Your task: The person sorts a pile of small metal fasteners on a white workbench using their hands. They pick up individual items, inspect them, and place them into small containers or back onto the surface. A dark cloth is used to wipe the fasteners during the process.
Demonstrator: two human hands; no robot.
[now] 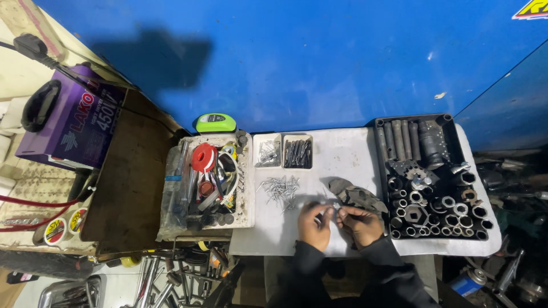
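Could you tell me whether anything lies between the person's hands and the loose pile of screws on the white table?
Nothing visible does. The left hand and right hand are close together, pinching something small between them. The pile of screws lies just beyond the left hand, with only bare white table between.

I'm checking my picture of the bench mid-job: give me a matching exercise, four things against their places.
Things:
1. socket tray
2. loose screws
3. tape measure
4. grey rag

Places:
A. at the blue wall, behind the white parts bin
B. right end of the white table
C. just beyond the right hand
D. on the table ahead of the left hand

Pairs: 1-B, 2-D, 3-A, 4-C
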